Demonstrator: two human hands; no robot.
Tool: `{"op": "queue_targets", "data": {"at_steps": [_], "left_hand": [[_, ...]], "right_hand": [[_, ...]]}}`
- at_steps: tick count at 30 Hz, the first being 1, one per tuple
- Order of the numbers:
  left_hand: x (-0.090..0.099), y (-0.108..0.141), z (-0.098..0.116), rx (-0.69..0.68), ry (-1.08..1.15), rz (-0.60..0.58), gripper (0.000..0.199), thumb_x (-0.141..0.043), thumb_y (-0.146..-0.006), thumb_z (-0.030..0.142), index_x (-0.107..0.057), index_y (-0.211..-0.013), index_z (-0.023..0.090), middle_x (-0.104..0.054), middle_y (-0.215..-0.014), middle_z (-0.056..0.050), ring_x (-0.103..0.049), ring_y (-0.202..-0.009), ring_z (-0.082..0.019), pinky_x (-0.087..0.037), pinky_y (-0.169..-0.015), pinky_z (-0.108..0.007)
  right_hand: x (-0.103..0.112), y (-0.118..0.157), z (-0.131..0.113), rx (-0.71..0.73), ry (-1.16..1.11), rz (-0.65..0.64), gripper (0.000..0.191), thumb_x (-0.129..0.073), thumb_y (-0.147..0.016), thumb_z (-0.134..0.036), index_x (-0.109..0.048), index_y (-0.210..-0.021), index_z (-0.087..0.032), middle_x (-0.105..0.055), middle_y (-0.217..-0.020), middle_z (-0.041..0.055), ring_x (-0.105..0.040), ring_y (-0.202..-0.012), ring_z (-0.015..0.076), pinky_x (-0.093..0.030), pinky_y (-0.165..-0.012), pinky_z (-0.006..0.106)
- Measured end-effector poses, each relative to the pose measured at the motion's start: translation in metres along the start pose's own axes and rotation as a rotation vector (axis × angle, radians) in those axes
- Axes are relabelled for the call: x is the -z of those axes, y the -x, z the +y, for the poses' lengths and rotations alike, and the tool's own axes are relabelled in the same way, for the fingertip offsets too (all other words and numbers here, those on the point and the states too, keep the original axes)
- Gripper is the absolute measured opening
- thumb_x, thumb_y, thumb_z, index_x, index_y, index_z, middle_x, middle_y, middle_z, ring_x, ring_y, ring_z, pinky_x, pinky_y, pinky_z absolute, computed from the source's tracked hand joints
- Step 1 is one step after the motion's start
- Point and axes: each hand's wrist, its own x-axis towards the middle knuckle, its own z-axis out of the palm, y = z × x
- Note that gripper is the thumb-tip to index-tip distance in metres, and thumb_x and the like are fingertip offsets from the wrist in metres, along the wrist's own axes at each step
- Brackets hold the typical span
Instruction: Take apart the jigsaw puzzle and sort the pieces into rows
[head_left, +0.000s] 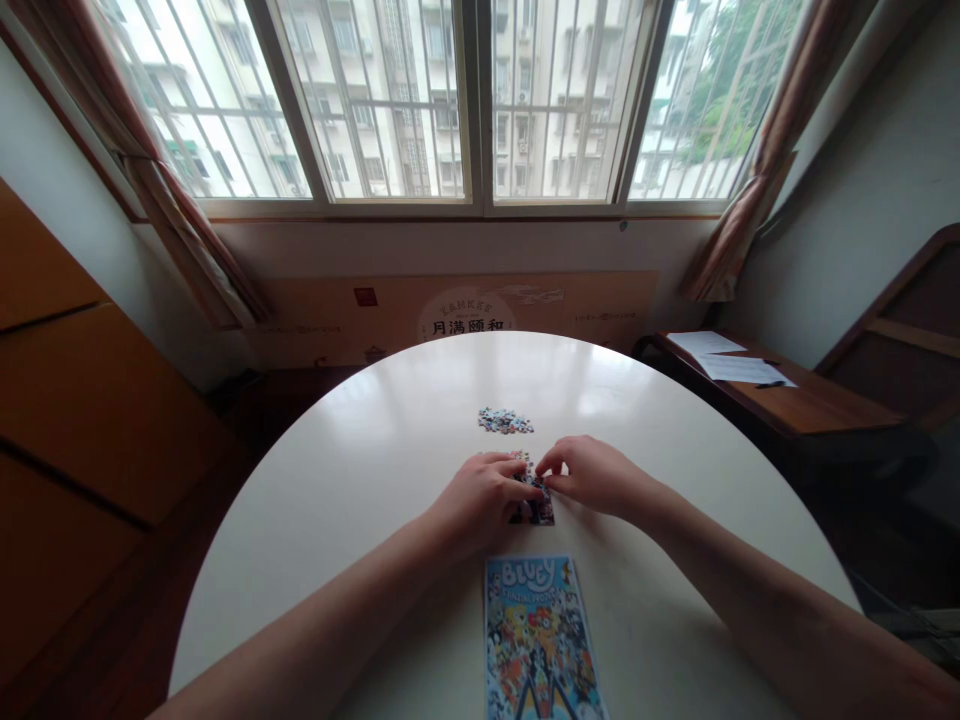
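A partly joined jigsaw puzzle [537, 511] lies on the white round table, mostly covered by my hands. Across its left side rests my left hand [495, 488], fingers stretched out over the pieces. My right hand [574, 467] is at the puzzle's right edge, thumb and fingers pinched on a small puzzle piece that is largely hidden. Just beyond the hands is a loose heap of puzzle pieces [506, 421]. Nearer to me lies a colourful picture sheet [541, 640] with "Bluey" lettering and many cartoon figures.
The round table [300, 560] stands before a barred window [480, 110]. At the right, a low wooden table [832, 400] holds white papers [739, 368] and dark pens. An orange-brown cabinet [90, 400] is at the left. A printed board [592, 300] leans below the window.
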Motion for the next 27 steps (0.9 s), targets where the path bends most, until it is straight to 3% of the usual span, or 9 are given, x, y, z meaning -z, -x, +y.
{"op": "queue_targets", "data": {"at_steps": [11, 27], "left_hand": [[-0.002, 0.0, 0.002, 0.106, 0.035, 0.062, 0.041, -0.059, -0.075, 0.001, -0.079, -0.095, 0.032, -0.075, -0.104, 0.001, -0.065, -0.108, -0.023, -0.05, -0.099, -0.039], [-0.004, 0.002, 0.0, 0.115, 0.002, 0.068, 0.034, -0.063, -0.08, 0.008, -0.077, -0.1, 0.031, -0.074, -0.108, 0.0, -0.065, -0.107, -0.022, -0.051, -0.097, -0.039]], "right_hand": [[-0.01, -0.01, 0.007, -0.024, -0.099, 0.011, 0.025, -0.054, -0.082, -0.024, -0.078, -0.089, -0.021, -0.076, -0.091, 0.0055, -0.067, -0.084, 0.0197, -0.043, -0.069, 0.026], [-0.011, -0.012, 0.015, -0.041, -0.274, -0.037, 0.02, -0.062, -0.075, -0.026, -0.075, -0.086, -0.017, -0.073, -0.086, 0.0057, -0.064, -0.076, 0.0183, -0.045, -0.067, 0.027]]}}
